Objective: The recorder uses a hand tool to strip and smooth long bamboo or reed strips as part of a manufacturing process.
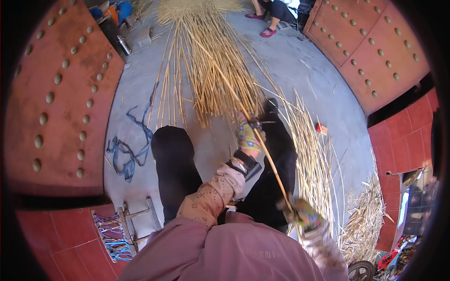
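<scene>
Grey floor (340,112), cut stalks (206,84) fanned out ahead. My left hand (248,134), gloved, curls round one long cane (273,166); right hand (304,214), blurred, touches it lower down, grip unclear. Cane slants over my right leg (284,147), between both hands.

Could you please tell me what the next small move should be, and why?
Perhaps the right hand should draw the cane slightly back: that hand is at its near part, the left hand is farther along beside a dark tool, and more cane extends beyond.
</scene>
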Available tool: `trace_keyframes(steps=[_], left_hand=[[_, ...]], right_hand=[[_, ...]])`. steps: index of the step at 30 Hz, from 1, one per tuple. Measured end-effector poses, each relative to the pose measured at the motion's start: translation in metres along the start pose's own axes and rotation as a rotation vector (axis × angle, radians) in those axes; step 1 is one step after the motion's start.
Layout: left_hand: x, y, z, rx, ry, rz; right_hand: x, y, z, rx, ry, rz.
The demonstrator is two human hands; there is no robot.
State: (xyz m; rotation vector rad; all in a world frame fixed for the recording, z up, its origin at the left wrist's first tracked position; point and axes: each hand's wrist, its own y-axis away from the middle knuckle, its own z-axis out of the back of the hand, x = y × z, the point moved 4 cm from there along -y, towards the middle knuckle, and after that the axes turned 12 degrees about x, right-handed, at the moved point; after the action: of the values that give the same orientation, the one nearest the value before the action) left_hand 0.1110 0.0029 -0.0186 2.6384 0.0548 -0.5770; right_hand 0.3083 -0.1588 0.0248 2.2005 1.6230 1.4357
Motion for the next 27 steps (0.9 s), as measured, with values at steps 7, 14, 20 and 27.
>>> trace_keyframes(steps=[7,14,20,27], left_hand=[[-0.007,-0.041,0.005,0.015,-0.056,-0.073],[-0.025,-0.061,0.034,0.043,-0.057,-0.149],[0.043,0.004,-0.002,0.058,0.061,0.135],[0.046,-0.018,-0.008,0.042,-0.174,0.146]], right_hand=[[0.03,-0.08,0.005,0.083,-0.137,0.158],[-0.051,0.062,0.013,0.003,-0.143,-0.201],[0.044,-0.015,-0.003,-0.163,0.147,0.088],[0.021,-0.017,-0.004,-0.191,-0.257,0.067]])
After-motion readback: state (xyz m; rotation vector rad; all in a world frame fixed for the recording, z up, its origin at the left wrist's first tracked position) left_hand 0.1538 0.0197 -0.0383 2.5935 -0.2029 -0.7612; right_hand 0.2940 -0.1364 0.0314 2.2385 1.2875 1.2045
